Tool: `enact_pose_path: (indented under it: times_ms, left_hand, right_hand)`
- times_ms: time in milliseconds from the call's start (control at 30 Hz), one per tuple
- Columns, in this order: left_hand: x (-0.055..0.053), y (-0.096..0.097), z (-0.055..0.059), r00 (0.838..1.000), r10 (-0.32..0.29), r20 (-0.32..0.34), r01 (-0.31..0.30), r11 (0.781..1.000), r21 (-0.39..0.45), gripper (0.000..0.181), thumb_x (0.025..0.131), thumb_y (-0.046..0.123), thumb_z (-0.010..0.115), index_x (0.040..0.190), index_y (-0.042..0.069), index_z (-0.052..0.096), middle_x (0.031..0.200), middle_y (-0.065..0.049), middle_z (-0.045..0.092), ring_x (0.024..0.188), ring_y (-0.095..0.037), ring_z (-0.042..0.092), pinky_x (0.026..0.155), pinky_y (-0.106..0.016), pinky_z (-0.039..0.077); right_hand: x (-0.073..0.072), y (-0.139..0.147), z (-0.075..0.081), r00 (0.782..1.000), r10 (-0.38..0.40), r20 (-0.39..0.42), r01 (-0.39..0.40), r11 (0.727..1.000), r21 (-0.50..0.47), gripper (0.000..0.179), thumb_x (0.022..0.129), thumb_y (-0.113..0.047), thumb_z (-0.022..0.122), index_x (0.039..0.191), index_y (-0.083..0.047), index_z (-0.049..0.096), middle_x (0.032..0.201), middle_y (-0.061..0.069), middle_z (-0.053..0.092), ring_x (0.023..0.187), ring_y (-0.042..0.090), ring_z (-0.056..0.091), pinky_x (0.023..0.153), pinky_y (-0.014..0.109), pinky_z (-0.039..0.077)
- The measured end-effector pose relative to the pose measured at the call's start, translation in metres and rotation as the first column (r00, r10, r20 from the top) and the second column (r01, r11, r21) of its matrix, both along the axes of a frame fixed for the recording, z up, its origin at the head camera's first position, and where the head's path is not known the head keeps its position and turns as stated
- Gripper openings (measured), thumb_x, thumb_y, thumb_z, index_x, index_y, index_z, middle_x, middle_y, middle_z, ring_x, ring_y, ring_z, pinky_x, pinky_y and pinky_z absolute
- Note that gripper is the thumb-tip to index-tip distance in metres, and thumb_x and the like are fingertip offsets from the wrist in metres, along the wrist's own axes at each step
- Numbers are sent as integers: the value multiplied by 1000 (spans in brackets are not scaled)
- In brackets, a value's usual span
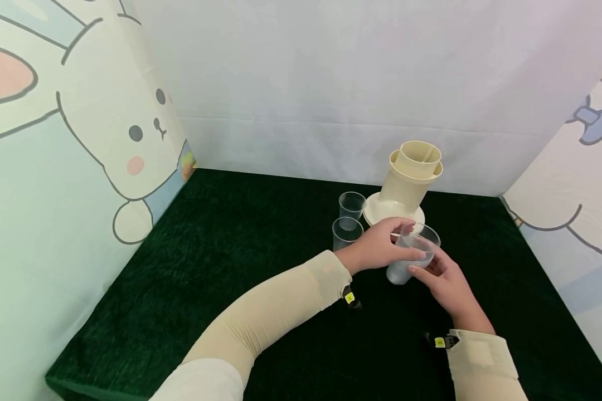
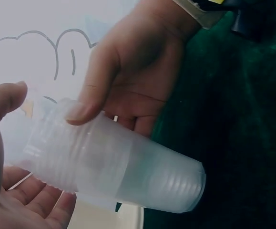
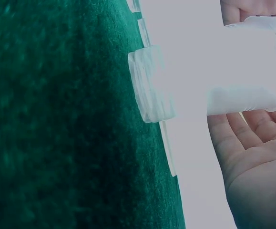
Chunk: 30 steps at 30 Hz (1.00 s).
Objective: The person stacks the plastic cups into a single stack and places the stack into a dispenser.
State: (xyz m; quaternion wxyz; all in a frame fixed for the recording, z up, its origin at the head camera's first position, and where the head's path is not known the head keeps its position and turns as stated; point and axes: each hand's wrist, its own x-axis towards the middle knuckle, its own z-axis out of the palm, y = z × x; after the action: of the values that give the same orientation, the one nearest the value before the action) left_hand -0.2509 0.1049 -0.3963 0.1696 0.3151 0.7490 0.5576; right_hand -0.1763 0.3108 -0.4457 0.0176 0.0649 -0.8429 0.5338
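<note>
Several clear plastic cups (image 2: 161, 176), nested in a tilted stack, lie between the two hands. My right hand (image 1: 443, 278) grips the stack, with its thumb pressed on the cup wall in the left wrist view. Around the mouth end is my left hand (image 1: 381, 245). Its thumb stands apart from the cups in the left wrist view, while its fingertips (image 2: 64, 207) are at the rim. Two more clear cups, a far one (image 1: 352, 203) and a near one (image 1: 342, 243), stand upright beside the left wrist. Glare hides part of the stack in the right wrist view.
Behind the hands, a beige cylindrical holder (image 1: 406, 186) with a narrower tube in its top stands on a round base (image 1: 376, 209). Dark green cloth (image 1: 205, 250) covers the table. A white backdrop (image 1: 306, 83) and printed cartoon panels enclose it.
</note>
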Motion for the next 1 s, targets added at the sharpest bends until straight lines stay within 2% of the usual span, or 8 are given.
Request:
enact_pose_path:
  times_ms: [367, 567, 800, 1000]
  left_hand:
    - [3, 1, -8, 999, 42, 11, -41, 999, -10, 72, 90, 38, 81, 150, 18, 47, 140, 11, 54, 123, -2, 53, 101, -23, 48]
    - [3, 1, -11, 1000, 22, 9, -22, 1000, -10, 73, 90, 36, 81, 151, 14, 47, 137, 10, 56, 116, -1, 55, 97, -21, 49]
    - [4, 1, -13, 1000, 12, 7, -12, 1000, -26, 70, 92, 33, 80, 152, 15, 49, 134, 9, 58, 112, -2, 57, 93, -21, 51]
    - [4, 0, -14, 1000, 20, -7, -20, 998, -62, 72, 92, 36, 80, 154, 16, 48, 136, 9, 57, 112, -2, 58, 93, -21, 51]
  right_hand:
    - [0, 0, -2, 1000, 4, -26, -4, 1000, -4, 63, 104, -29, 66, 157, -7, 39, 148, 21, 48, 113, -3, 59, 88, 14, 51]
    - [2, -1, 1, 1000, -4, -5, 4, 1000, 6, 65, 104, -29, 66, 158, -9, 37, 150, 19, 47, 115, -3, 56, 88, 13, 50]
    - [2, -1, 1, 999, 17, -43, -18, 1000, -14, 64, 103, -20, 66, 159, -8, 36, 150, 21, 47, 116, -6, 55, 88, 12, 50]
    - [1, -1, 0, 999, 17, -40, -17, 1000, -10, 66, 103, -22, 67, 160, -10, 35, 151, 20, 46, 117, -5, 55, 89, 12, 49]
